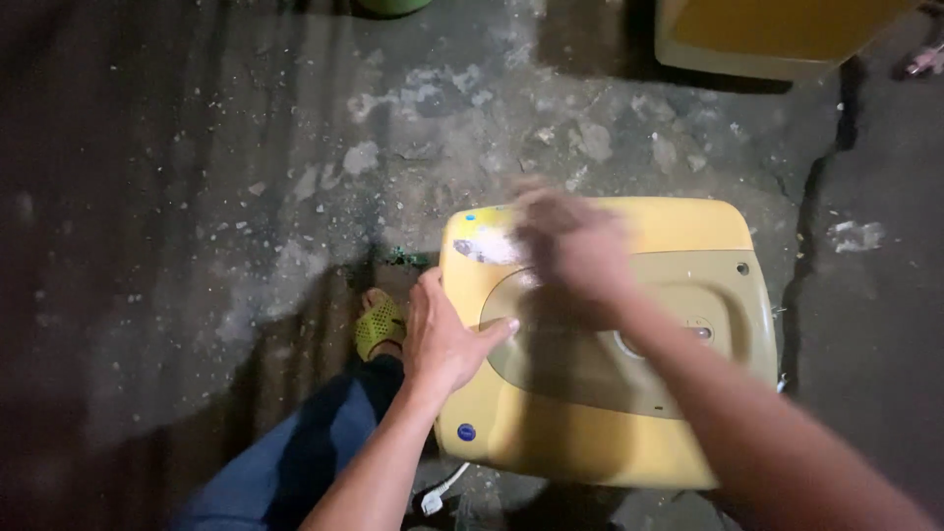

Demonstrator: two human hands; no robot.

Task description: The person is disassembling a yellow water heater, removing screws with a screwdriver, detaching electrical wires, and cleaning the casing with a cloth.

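While both hands grip the yellow casing [629, 413], a green sandal [379, 326] lies beside.

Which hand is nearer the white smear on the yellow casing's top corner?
Right. The right hand, blurred, hovers right beside the white smear; the left hand grips the yellow casing edge farther below it.

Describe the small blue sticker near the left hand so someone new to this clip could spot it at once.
Start at the big yellow basin standing on the concrete floor. Follow its near left corner, just below the left hand gripping the rim. The blue round sticker sits there, dark and solid, unlike the paler blue-and-yellow sticker at the far left corner by the blurred right hand.
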